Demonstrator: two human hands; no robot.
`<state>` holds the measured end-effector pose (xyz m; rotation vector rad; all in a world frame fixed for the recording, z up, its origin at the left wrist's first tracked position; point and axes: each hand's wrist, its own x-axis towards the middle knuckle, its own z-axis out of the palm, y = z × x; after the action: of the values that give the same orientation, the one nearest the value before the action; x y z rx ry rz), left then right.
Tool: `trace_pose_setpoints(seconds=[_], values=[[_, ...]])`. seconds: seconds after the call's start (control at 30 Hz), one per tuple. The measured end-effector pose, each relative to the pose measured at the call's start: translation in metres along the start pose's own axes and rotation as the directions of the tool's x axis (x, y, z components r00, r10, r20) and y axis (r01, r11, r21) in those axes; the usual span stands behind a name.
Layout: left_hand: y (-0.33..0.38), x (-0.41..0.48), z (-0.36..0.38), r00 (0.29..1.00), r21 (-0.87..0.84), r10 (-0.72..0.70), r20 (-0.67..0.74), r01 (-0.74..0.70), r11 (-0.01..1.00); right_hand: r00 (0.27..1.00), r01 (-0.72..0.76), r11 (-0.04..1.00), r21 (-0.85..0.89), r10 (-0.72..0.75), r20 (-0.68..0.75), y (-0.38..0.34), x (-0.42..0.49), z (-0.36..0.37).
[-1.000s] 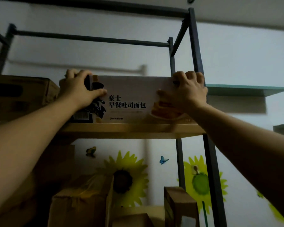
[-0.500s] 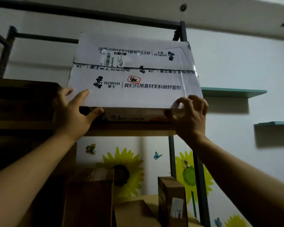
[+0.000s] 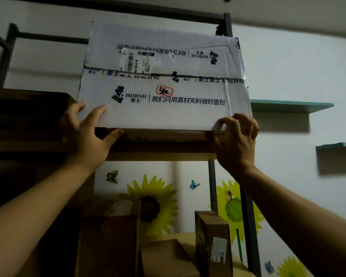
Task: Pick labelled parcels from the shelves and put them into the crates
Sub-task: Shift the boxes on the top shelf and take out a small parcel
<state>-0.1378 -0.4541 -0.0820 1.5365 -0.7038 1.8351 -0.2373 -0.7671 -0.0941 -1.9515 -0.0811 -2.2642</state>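
On the parcel [image 3: 164, 116] we read, just above the gripped edge and between the left hand [image 3: 86, 136] and the right hand [image 3: 236, 140], "HORSH" over "豪士", then "我们只用真材实料做好面包". The red stamp [image 3: 164, 90] above that line is not legible to us. The same print repeats upside down on the flap farthest from the grip. The tape [image 3: 218, 79] across the seam reads "豪士豪士 好吃好吃". The barcode label [image 3: 137, 60] is too small to read.
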Motion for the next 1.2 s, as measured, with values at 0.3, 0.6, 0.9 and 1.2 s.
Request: trace_pose_setpoints(seconds=[0.3,0.6,0.9,1.2], values=[[0.002,0.085,0.022,0.977,0.027,-0.208,0.054,0.207,0.978,0.995,-0.038,0.994,-0.1,0.047,0.09,-0.016,0.084,0.01],[-0.011,0.104,0.049,0.859,0.204,-0.341,0.382,0.281,0.938,0.928,-0.023,0.976,-0.218,0.102,0.357,-0.001,0.101,0.052],[0.027,0.064,0.05,0.828,0.285,-0.356,0.434,0.248,0.926,0.839,-0.036,0.98,-0.195,0.136,0.527,-0.01,0.067,0.043],[0.143,-0.112,0.097,0.673,-0.058,-0.218,0.707,0.362,0.93,0.769,-0.063,0.998,-0.027,0.065,0.635,0.03,-0.126,0.006]])
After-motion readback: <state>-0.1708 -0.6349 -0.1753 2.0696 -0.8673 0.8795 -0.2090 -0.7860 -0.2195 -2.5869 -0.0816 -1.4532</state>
